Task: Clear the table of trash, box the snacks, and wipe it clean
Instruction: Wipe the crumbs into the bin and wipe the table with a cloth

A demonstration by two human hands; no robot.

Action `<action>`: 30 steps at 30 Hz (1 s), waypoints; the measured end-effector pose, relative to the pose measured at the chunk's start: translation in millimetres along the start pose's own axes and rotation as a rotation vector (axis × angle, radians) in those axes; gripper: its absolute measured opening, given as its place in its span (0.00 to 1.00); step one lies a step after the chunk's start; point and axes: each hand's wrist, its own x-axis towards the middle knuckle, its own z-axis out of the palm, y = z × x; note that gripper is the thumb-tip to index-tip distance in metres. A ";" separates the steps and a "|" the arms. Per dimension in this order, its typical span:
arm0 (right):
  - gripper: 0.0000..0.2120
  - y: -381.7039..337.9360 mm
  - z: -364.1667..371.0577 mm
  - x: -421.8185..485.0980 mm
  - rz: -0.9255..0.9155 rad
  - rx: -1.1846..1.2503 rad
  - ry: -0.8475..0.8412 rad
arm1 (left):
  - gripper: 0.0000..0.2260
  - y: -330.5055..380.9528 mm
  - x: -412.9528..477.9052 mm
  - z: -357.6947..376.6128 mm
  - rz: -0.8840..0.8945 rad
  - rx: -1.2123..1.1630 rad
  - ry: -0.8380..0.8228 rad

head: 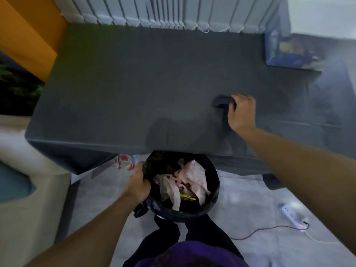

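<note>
As right hand (241,112) grips, dark folded cloth (221,102)

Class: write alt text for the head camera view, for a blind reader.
A person's right hand grips a dark cloth on a grey table, while the left hand holds a black-lined bin of crumpled paper at the table edge. A snack box sits at the far right corner.

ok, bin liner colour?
Black; the bin liner shows best in the head view.
</note>
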 end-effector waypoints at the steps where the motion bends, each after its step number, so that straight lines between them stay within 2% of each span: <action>1: 0.15 10.4 0.8 0.8 0.027 -0.038 -0.060 | 0.21 2.2 1.2 2.2 0.016 0.008 -0.010; 4: 0.18 28.3 5.4 -2.0 0.057 -0.065 -0.276 | 0.23 7.7 5.5 6.6 0.054 0.039 -0.041; 7: 0.19 30.2 8.7 1.1 -0.027 -0.072 -0.376 | 0.26 11.6 9.9 6.5 0.051 0.066 -0.074; 11: 0.27 26.7 9.2 1.0 0.023 -0.183 -0.519 | 0.25 13.5 10.8 5.3 0.069 0.078 -0.093; 13: 0.29 21.8 7.0 -6.3 0.019 -0.281 -0.480 | 0.24 14.4 10.7 4.1 0.078 0.074 -0.112; 15: 0.29 11.7 1.2 -19.0 -0.025 -0.301 -0.337 | 0.25 15.2 9.2 1.9 0.081 0.072 -0.130; 18: 0.20 -6.7 -8.5 -48.4 -0.134 -0.088 -0.057 | 0.26 15.5 2.9 -1.4 0.100 0.092 -0.158; 20: 0.13 -15.0 -13.6 -75.8 -0.201 0.086 -0.037 | 0.26 16.2 -1.9 -3.2 0.122 0.099 -0.168; 22: 0.10 -17.3 -16.0 -108.0 -0.216 0.102 -0.121 | 0.25 17.2 -5.6 -3.8 0.151 0.101 -0.170; 24: 0.11 -11.8 -17.4 -139.1 -0.188 0.041 -0.209 | 0.24 17.7 -8.4 -3.3 0.182 0.108 -0.171; 27: 0.11 7.2 -15.5 -180.1 -0.148 -0.031 -0.426 | 0.23 18.0 -12.4 -2.6 0.209 0.106 -0.184; 30: 0.13 23.2 -15.5 -212.4 0.042 -0.027 -0.596 | 0.23 20.4 -16.6 -1.1 0.232 0.120 -0.195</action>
